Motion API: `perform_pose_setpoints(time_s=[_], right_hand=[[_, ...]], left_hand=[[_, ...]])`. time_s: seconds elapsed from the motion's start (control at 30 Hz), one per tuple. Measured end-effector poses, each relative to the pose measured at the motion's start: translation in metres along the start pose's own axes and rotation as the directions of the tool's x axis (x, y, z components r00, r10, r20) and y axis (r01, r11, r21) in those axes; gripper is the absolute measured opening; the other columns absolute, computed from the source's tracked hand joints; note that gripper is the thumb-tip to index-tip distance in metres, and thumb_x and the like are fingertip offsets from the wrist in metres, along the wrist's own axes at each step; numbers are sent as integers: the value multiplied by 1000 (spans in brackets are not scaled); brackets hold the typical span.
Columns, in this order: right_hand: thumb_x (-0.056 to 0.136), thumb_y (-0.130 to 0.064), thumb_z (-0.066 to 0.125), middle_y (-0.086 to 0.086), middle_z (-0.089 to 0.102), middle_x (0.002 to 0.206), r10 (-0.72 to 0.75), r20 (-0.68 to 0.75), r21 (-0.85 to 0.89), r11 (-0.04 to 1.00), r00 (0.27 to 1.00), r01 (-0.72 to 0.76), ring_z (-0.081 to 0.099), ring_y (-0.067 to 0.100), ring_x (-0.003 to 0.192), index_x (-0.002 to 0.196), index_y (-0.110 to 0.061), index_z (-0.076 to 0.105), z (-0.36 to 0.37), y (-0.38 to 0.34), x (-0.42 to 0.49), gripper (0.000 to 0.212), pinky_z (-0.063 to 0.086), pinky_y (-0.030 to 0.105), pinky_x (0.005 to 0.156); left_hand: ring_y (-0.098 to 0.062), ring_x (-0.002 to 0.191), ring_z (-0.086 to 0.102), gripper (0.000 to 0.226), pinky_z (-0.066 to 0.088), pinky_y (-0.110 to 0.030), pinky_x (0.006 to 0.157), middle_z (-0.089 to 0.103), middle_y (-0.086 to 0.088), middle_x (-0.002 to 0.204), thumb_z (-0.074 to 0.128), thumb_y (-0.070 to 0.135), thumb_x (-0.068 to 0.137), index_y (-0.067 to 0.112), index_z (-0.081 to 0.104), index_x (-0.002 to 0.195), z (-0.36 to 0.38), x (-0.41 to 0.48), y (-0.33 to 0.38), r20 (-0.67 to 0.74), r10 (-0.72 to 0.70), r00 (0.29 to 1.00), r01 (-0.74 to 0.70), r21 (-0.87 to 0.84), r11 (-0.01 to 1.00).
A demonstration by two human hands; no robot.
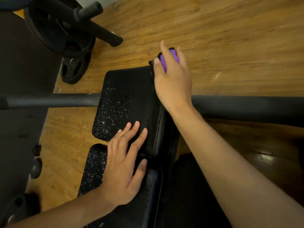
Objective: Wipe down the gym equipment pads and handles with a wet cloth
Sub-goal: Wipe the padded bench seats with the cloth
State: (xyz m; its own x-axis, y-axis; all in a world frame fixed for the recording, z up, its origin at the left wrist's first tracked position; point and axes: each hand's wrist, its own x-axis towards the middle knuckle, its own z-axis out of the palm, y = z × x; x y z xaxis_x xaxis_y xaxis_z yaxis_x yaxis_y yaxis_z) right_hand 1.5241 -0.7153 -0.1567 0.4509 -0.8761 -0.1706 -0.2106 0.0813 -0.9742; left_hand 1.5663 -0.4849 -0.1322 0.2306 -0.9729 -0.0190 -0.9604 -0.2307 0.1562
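A black padded bench seat (125,89) runs up the middle, speckled with water droplets on its left half. A second black pad (95,163) sits just below it, also dotted with droplets. My left hand (125,162) rests flat across the gap between the two pads, fingers straight and spread. My right hand (172,79) reaches over the seat's far right corner and grips a purple and black object (164,62). My fingers hide most of it, so I cannot tell whether it is a cloth.
A grey bar (49,100) sticks out left of the seat and a thick black roller pad (246,106) extends right. Large weight plates (57,35) on a bar and a small plate (74,69) lie at top left. A wooden floor (230,38) surrounds the bench.
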Motion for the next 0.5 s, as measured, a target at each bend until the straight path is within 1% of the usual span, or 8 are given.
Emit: perform_pose_setpoints(time_s=[0.07,0.13,0.2,0.27,0.37,0.4,0.43,0.5], right_hand=[[108,-37,45,-1,25,167,-7,-20,-1,1000,1000,7,25,15,152,158,-34,34,1,1,6,51,26,26,114],[108,-34,44,0,23,167,-50,-82,7,999,995,51,25,17,151,159,-33,33,4,5,-13,52,22,20,107],[109,-32,41,0,10,171,-66,-123,24,997,990,69,14,20,156,161,-36,24,13,13,-52,55,20,23,111],[109,-32,36,-3,-3,172,-55,-133,15,998,990,58,5,18,158,162,-39,14,22,20,-103,57,19,24,117],[106,-42,27,-15,-20,168,-3,-73,33,999,997,6,-10,7,156,157,-51,-6,29,19,-155,62,4,16,119],[106,-44,27,-16,-22,167,0,-60,47,999,998,3,-12,7,156,156,-54,-10,28,19,-151,63,3,15,119],[107,-44,30,-12,-21,168,0,-55,64,998,998,4,-10,9,157,156,-53,-10,25,19,-139,64,5,17,120],[108,-41,38,-2,-11,171,17,-56,124,992,998,-10,-1,15,158,160,-43,-2,16,19,-92,66,11,18,117]], left_hand=[[-31,157,25,61,22,-56,124,33,-9,165,43,29,100,12,35,158,0,0,0,-2,-2,1000,2,-2,1000],[-30,156,25,61,22,-56,124,33,-9,165,43,28,100,12,35,158,0,-1,0,0,-10,1000,10,1,1000],[-30,157,24,61,22,-57,123,33,-9,165,44,28,99,10,36,158,0,-2,0,-5,-9,1000,9,2,1000],[-30,157,24,62,24,-60,121,32,-9,166,43,29,99,11,36,158,1,-2,0,-4,-17,1000,17,2,1000],[-30,157,24,61,25,-63,120,31,-8,166,38,35,102,10,35,158,2,-3,1,-10,-24,1000,24,-28,999],[-30,156,25,61,25,-62,120,32,-8,166,39,34,101,10,36,157,2,-3,2,-12,-24,1000,23,-30,999],[-30,156,25,62,25,-61,120,32,-8,166,41,32,100,9,36,157,2,-2,2,-10,-22,1000,22,-24,999],[-29,156,24,62,23,-57,122,32,-8,165,43,30,99,11,36,158,2,0,3,-4,-14,1000,14,-9,1000]])
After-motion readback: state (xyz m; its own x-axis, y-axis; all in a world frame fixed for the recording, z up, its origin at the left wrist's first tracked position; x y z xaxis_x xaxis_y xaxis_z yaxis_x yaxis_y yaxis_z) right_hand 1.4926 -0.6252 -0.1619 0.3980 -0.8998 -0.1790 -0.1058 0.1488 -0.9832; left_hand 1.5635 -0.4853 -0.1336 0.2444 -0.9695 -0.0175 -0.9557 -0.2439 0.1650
